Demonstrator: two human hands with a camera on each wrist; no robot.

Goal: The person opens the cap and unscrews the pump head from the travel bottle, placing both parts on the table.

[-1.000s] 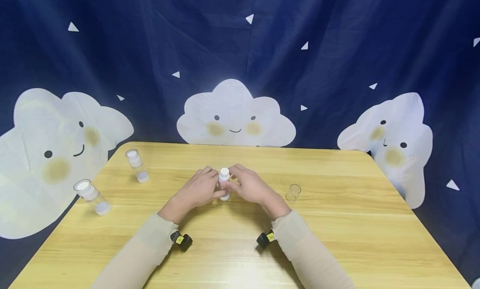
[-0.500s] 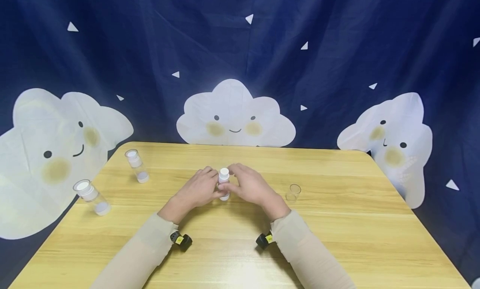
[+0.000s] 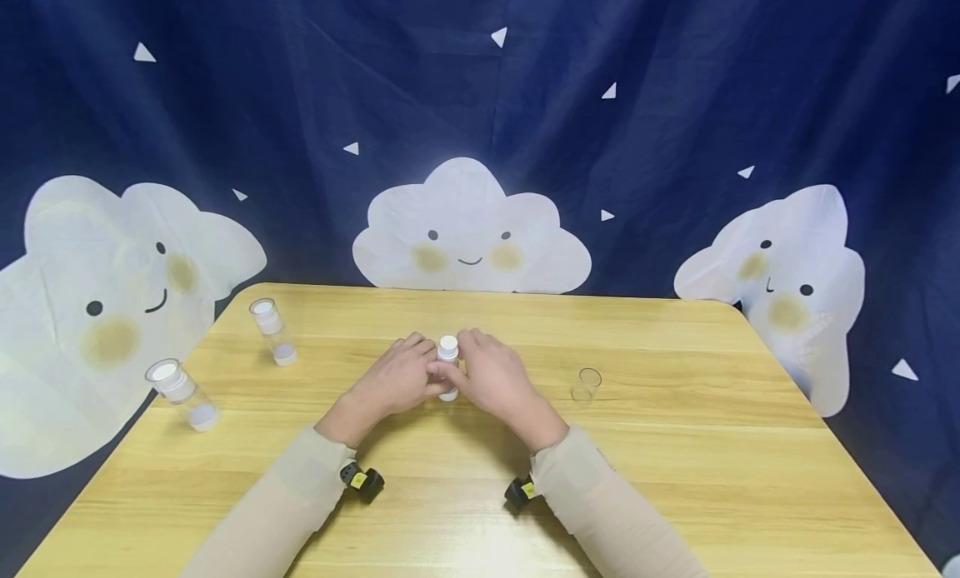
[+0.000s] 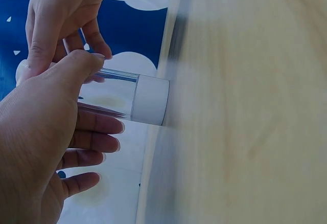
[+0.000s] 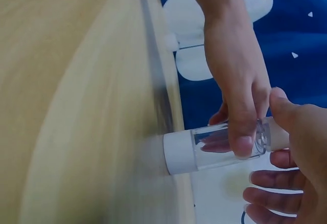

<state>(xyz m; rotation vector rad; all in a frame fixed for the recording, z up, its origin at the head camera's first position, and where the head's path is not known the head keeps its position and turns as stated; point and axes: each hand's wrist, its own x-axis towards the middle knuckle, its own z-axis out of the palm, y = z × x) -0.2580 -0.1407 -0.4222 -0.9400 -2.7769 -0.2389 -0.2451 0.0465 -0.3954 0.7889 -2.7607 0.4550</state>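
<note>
A small bottle with a white top (image 3: 448, 346) stands upright on the table between the two hands. Its clear body (image 4: 115, 93) and white base (image 5: 180, 152) show in the wrist views. The left hand (image 3: 397, 376) grips the clear body, thumb on the near side, other fingers behind. Around the white upper part are the thumb and index finger of the right hand (image 3: 491, 378), while its remaining fingers hang spread below in the right wrist view. Parts of the bottle's middle are hidden by the fingers.
At the left of the wooden table (image 3: 675, 478) stand two similar bottles, one farther back (image 3: 273, 328) and one nearer (image 3: 180, 388), both with clear covers. A clear, open-rimmed cap (image 3: 587, 386) stands right of the hands. Behind hangs a blue cloth (image 3: 645, 145) with clouds.
The right hand and forearm have turned and shifted slightly left, its thumb reaching farther across the bottle. The left hand and the bottle look unmoved.
</note>
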